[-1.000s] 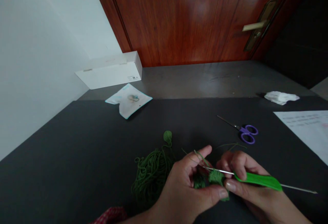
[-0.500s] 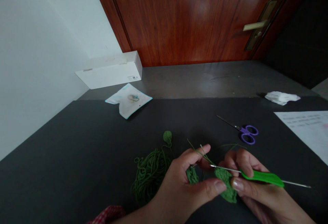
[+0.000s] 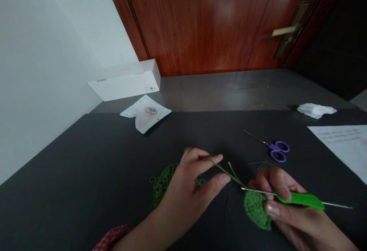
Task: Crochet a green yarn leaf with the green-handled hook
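My right hand (image 3: pixel 282 193) grips a crochet hook (image 3: pixel 301 200) with a bright green handle and metal shaft. Its thumb and fingers also pinch a small rounded piece of green crochet (image 3: pixel 257 209), whose top edge lies at the hook's tip. Two strands of green yarn (image 3: pixel 229 172) stretch from the hook's tip to my left hand (image 3: pixel 197 186), where they pass at the index finger. The left thumb stands apart from that finger, off the crochet piece. Behind the left hand lies a loose heap of green yarn (image 3: pixel 163 182), partly hidden.
Purple-handled scissors (image 3: pixel 277 150) lie beyond my right hand. A printed sheet (image 3: pixel 341 140) and a crumpled white tissue (image 3: pixel 315 110) are at the right. An opened white packet (image 3: pixel 147 113) lies before a long white box (image 3: pixel 129 84). A wooden door (image 3: pixel 206 25) stands behind the table.
My left hand has let go of the crochet piece and moved left, drawing the yarn strands out longer. My right hand has shifted slightly right with the hook and piece.
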### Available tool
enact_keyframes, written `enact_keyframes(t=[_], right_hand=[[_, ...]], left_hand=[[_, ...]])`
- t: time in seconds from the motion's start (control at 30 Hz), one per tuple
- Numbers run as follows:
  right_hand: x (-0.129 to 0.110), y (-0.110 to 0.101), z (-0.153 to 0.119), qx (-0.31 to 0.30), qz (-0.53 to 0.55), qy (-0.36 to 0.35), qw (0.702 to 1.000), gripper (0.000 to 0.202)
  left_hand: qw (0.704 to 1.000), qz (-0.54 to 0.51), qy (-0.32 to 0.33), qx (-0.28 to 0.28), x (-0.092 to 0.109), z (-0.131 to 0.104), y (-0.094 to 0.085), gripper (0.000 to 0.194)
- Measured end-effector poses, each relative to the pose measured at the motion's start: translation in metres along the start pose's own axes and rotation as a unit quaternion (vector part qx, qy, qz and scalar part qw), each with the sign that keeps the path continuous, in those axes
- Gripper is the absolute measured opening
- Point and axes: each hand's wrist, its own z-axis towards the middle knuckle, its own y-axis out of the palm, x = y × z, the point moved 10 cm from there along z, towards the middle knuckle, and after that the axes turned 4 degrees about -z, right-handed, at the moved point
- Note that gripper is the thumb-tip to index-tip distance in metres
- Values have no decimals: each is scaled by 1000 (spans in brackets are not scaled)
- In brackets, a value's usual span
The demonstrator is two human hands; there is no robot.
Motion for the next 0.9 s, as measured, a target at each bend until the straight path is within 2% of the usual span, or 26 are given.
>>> enact_keyframes(t=[0.13,0.23,0.37,0.43,0.6,0.77,0.83,0.9], right_hand=[[-9,4,2,-18,25,-5,1000,26],[-19,0,6,-20,48,-1,999,29],[-39,-16,7,3,60,-7,998,32],[-53,-24,5,12,79,-27,996,33],[-88,-39,0,33,149,-101,983,40],[-120,-61,-2,62,200,-202,957,38],[-131,-69,-5,70,213,-231,947,34],[-142,-74,-10,71,226,-258,937,30]], left_hand=[[988,73,128,55,17,2,-23,26],[952,159,237,114,31,-3,-37,24],[917,222,309,120,38,-6,-41,42],[914,226,312,128,36,-6,-48,47],[918,184,299,185,26,-7,-77,45],[926,148,244,249,12,-13,-108,37],[933,158,208,248,4,-17,-118,40],[944,172,173,223,-7,-21,-125,41]])
